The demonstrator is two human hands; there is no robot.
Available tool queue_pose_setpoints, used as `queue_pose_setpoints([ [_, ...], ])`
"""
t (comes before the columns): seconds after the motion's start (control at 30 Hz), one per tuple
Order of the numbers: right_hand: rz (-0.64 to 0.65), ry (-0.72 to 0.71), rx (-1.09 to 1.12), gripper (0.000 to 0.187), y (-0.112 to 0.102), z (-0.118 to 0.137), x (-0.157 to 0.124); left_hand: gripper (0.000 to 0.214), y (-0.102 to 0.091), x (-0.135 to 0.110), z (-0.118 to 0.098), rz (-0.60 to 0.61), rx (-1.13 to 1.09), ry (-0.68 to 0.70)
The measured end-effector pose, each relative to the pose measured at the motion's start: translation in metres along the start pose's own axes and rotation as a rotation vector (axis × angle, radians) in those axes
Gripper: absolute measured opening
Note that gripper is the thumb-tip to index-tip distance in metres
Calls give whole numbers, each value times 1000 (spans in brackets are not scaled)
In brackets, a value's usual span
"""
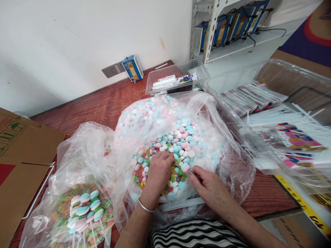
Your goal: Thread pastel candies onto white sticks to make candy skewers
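Note:
A large clear plastic bag (207,137) lies spread, full of pink, blue and white candies (184,136). Gummy rings (178,175) in red, green and yellow are mixed in at its near side. My left hand (160,168) is down among these sweets, fingers curled in and their tips mostly hidden. To its right, my right hand (205,181) is closed in a pinch, thumb against forefinger. Its fingertips meet the edge of a pink and blue candy (185,168); whether a stick is between them I cannot make out.
At lower left, candy skewers (86,210) on white sticks lie on a bag of gummy rings (64,203). A cardboard box (26,165) stands left. Clear bins (204,74) behind and right hold packets and white sticks (281,117). A blue device (133,68) stands by the wall.

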State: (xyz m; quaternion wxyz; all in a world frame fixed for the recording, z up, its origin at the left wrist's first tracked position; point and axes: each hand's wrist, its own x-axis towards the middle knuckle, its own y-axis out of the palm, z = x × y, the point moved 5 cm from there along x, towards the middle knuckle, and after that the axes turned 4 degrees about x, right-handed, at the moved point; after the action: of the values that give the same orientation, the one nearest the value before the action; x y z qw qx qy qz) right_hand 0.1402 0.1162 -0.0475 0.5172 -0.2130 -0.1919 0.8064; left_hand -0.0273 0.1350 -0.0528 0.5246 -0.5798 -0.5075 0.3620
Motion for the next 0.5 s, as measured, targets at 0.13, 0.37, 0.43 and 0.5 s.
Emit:
queue_pose_setpoints([
  [0.13, 32, 8, -14, 28, 2, 0, -2, 18, -10, -6, 3, -98, -230, -114],
  [0.37, 78, -14, 21, 29, 7, 9, -3, 9, -5, -13, 7, -78, -1024, -479],
  [0.43, 73, -8, 23, 29, 6, 10, -2, 11, -3, -13, 5, -66, -1166, -508],
  [0.5, 69, 0, 21, 29, 6, 10, -2, 15, 2, -14, 4, -62, -1300, -545],
])
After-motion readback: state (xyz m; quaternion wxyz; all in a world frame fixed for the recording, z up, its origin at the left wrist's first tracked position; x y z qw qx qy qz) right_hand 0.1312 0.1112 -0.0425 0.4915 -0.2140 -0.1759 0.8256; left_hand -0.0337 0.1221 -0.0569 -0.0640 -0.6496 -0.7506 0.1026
